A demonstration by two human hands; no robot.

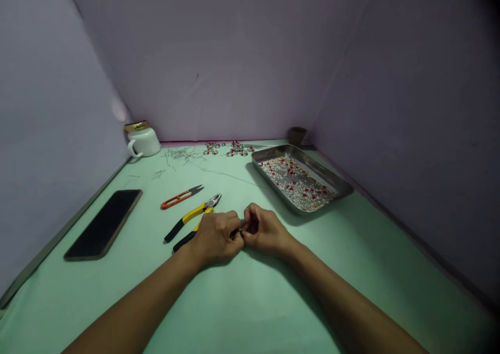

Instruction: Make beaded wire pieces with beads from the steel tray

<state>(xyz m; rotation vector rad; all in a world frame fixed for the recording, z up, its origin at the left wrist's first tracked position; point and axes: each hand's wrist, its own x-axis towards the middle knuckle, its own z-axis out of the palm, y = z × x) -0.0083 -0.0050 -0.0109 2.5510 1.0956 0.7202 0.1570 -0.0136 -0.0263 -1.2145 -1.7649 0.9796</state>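
My left hand (pixel 216 235) and my right hand (pixel 264 229) meet fingertip to fingertip on the green table (pixel 250 302), both pinched round a tiny dark piece I cannot make out. Yellow-handled pliers (pixel 192 217) lie just left of my left hand, partly under it. An orange thread snipper (pixel 180 197) lies beyond the pliers. A steel tray (pixel 336 179) of white and red beads stands to the right, a short way past my right hand.
A black phone (pixel 104 223) lies face up at the left. A white lidded mug (pixel 142 139) stands at the back left, a small brown cup (pixel 297 135) at the back right. Thin wires (pixel 183 155) and beaded pieces (pixel 234 148) lie along the back. Purple cloth walls enclose the table.
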